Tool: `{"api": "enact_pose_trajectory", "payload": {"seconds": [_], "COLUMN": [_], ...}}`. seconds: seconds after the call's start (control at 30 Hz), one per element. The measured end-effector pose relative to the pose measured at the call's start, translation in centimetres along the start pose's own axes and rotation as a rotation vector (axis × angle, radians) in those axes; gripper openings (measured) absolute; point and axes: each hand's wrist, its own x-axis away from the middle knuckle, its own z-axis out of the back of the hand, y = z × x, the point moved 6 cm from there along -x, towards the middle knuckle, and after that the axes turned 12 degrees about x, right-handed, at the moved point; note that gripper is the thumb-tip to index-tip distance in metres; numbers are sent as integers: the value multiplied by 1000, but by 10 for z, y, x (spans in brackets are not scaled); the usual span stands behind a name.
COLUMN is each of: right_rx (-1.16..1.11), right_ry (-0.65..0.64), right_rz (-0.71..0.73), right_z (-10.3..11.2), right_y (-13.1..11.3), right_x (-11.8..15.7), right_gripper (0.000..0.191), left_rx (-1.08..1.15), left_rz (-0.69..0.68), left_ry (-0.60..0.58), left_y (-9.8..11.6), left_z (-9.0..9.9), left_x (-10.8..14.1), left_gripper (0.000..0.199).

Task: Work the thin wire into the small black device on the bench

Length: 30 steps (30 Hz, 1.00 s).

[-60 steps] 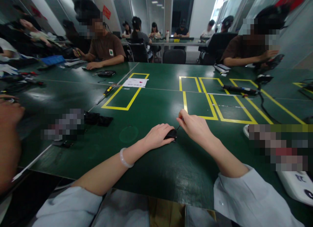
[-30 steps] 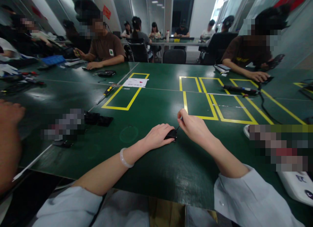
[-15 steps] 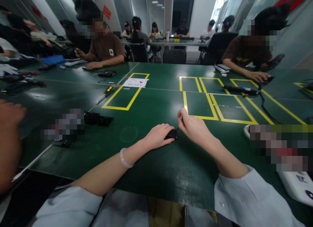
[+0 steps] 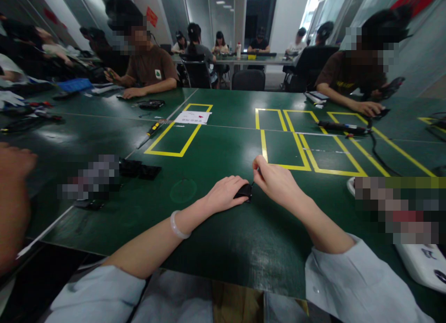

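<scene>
On the green table, my left hand is wrapped over a small black object, holding it down with the thumb at its near side. My right hand is closed in a pinch just to the right, round a thin dark tool whose lower end meets the right edge of the black object. Most of the tool is hidden by the fingers. A pale bracelet circles my left wrist.
A yellow-black screwdriver and a white paper lie ahead left. Black parts sit at the left, a black cylindrical tool at the right. Another person's arm reaches in at far left. People sit across the table.
</scene>
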Motion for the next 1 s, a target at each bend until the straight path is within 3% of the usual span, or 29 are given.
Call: {"api": "enact_pose_trajectory", "payload": {"seconds": [0.2, 0.47, 1.0], "right_rx": [79, 32, 17], "right_ry": [-37, -14, -1], "right_rz": [-45, -34, -24], "right_z": [-3, -1, -3], "right_y": [1, 2, 3], "right_x": [-2, -1, -1], "right_gripper": [25, 18, 22], "left_rx": [3, -1, 14], "left_rz": [1, 7, 5], "left_ry": [-6, -3, -4], "left_y": [-1, -1, 1], "left_z": [-1, -1, 0], "left_x": [0, 0, -1], "left_gripper": [34, 33, 33]}}
